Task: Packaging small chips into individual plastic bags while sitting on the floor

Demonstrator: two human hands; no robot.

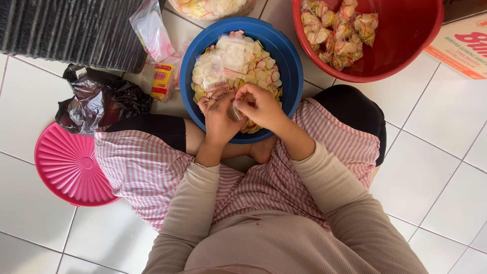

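Head view shows left hand (219, 117) and right hand (259, 104) together pinching a small plastic bag (235, 110), just above the blue bowl (288, 61) of crackers (261, 68).

Red basin (406, 50) and cardboard box (464, 45) edge-cropped

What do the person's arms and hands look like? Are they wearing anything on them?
Both arms are covered by long, plain beige sleeves of soft cloth that end at the wrists. The left hand and right hand are bare, with no gloves. No watch or bracelet shows. The left hand may have a small ring on one finger, but it is too small to tell for sure.
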